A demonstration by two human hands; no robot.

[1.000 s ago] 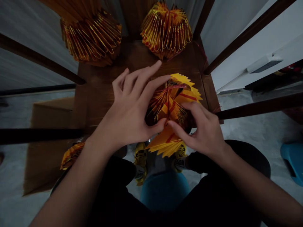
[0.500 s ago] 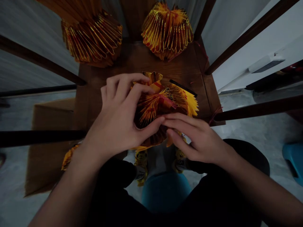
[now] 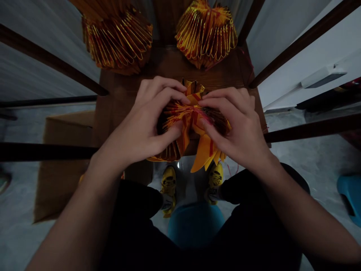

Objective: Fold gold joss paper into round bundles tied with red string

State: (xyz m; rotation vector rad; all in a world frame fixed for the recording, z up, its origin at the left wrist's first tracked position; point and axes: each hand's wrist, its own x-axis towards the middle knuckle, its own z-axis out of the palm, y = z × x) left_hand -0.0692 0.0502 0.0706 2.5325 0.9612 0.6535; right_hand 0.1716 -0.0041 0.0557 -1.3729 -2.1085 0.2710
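Note:
A pleated orange, red and gold paper fan decoration rests at the front of a dark wooden chair seat. Around its left side curls my left hand, fingertips on the upper folds and thumb on the lower ones. My right hand grips the right half the same way, with fingers above and thumb pressed near the middle. A red band crosses the centre where the folds gather. Loose orange paper points hang over the seat's front edge. Both palms hide the outer folds.
Two more pleated paper pieces, one at the back left and one at the back right, stand on the wooden seat. A cardboard box is on the floor at left. Blue stools show below and far right.
My right hand has moved up from the decoration's lower edge onto its right half. The right-hand folds have swung downward, so their points now hang at the front. My left hand keeps its hold.

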